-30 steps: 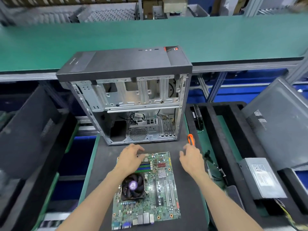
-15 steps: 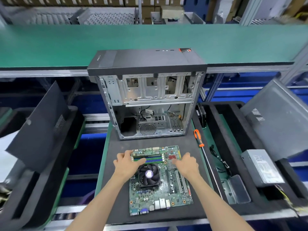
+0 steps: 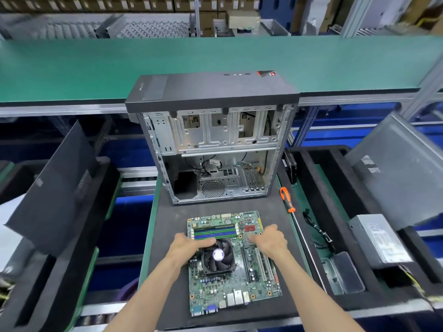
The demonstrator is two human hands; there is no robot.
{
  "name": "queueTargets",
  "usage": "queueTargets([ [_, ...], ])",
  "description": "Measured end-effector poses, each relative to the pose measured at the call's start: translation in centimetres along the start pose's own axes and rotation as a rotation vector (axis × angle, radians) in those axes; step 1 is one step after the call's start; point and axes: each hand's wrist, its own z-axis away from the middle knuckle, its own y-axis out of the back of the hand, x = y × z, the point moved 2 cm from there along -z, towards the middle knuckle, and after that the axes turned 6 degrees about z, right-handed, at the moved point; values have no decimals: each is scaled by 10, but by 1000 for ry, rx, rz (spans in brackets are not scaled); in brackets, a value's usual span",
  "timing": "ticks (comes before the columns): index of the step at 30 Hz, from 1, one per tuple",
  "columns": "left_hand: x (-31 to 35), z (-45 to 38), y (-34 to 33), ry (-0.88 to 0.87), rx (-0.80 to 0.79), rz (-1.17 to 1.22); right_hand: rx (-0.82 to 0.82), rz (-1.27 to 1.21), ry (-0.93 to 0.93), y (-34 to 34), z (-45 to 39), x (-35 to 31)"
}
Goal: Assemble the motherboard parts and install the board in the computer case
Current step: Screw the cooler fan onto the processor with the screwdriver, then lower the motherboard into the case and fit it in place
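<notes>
**Head view: both hands on the motherboard, lift into the case to come**

Motherboard (image 3: 233,262) lies flat at the desk's near edge. Left hand (image 3: 189,243) curls against the CPU fan (image 3: 217,256); right hand (image 3: 269,240) rests, fingers bent, over the slots. Next, likely: grip its edges, carry it to the open computer case (image 3: 213,140) behind. No writing is legible.

Left hand (image 3: 189,244) fingertips hidden behind cooler fan (image 3: 217,256), board labels unreadable
</notes>
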Motion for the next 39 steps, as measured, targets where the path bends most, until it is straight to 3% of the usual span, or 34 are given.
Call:
queueTargets([
  [11,4,12,-11,-151,8,230,-43,-48,2,12,5,2],
  [21,20,12,-16,-251,13,177,-47,-168,22,18,8,17],
  [31,64,17,0,-365,-180,-93,237,35,320,44,15,-7],
  [33,76,17,3,-380,-235,-171,166,-101,431,46,15,-11],
  [36,95,18,9,-419,-342,-295,-122,-361,503,50,19,-14],
  [39,113,23,12,-467,-470,-389,-280,-411,526,52,25,-17],
])
